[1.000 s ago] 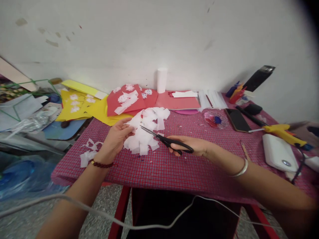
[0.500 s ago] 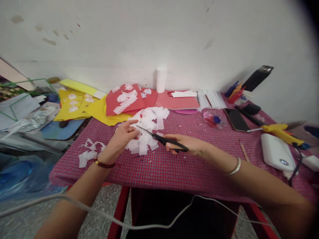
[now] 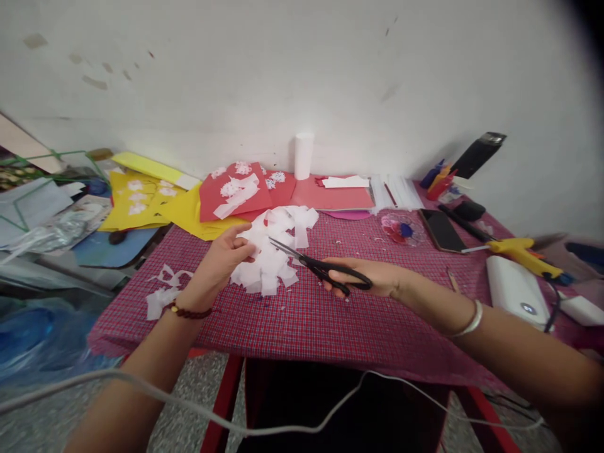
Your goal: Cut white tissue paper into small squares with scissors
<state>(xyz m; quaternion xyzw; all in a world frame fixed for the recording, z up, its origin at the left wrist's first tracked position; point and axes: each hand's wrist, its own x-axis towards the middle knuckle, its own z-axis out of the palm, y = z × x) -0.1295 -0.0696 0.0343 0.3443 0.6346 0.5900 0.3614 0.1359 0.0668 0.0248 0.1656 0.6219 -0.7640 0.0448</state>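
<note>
My right hand (image 3: 353,275) grips black-handled scissors (image 3: 314,265) by the finger loops, with the blades pointing left and slightly apart at the tips. Below and behind the blades spreads a pile of white paper pieces (image 3: 268,270), cut into small overlapping flaps. My left hand (image 3: 230,248) hovers at the pile's left side, index finger and thumb apart, the other fingers partly curled. I make out no separate piece between them against the white pile. A few loose white scraps (image 3: 163,301) lie on the checked cloth beside my left wrist.
Yellow sheets (image 3: 186,211) and red sheets (image 3: 236,195) with paper flowers lie at the back left. A white roll (image 3: 303,156) stands by the wall. On the right are a phone (image 3: 442,229), a yellow glue gun (image 3: 514,250) and a white power bank (image 3: 516,289). A white cable (image 3: 264,431) crosses in front.
The scissors and my right hand have moved right, away from my left hand. My left hand has shifted slightly left. The view has turned a little.
</note>
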